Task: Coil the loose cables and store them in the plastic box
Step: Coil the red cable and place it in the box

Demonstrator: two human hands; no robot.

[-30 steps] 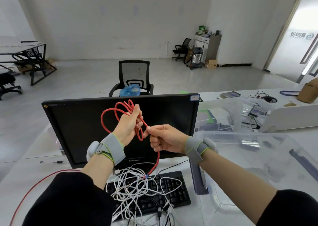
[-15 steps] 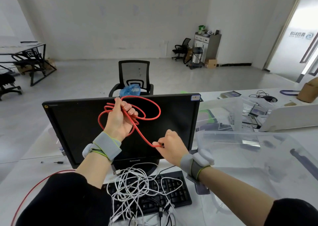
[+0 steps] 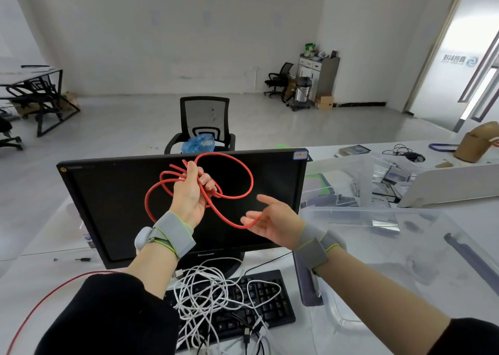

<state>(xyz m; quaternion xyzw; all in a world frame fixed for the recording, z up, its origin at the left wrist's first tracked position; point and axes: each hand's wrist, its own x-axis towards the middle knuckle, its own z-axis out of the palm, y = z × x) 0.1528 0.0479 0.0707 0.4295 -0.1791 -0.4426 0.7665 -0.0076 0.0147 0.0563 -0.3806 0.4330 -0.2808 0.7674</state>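
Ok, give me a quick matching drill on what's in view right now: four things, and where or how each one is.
Things:
1. thin red cable
2. tangled white cables
3. clear plastic storage box
4. crumpled blue plastic bag

States:
A. on the black chair seat
B. right of the monitor, no cables in it
C. looped, gripped by the left hand
D. heaped on the black keyboard

Pairs: 1-C, 2-D, 3-B, 4-A

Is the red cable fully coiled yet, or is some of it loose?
Partly coiled. The left hand grips several loops of the red cable, but a long tail runs down across the desk at lower left.
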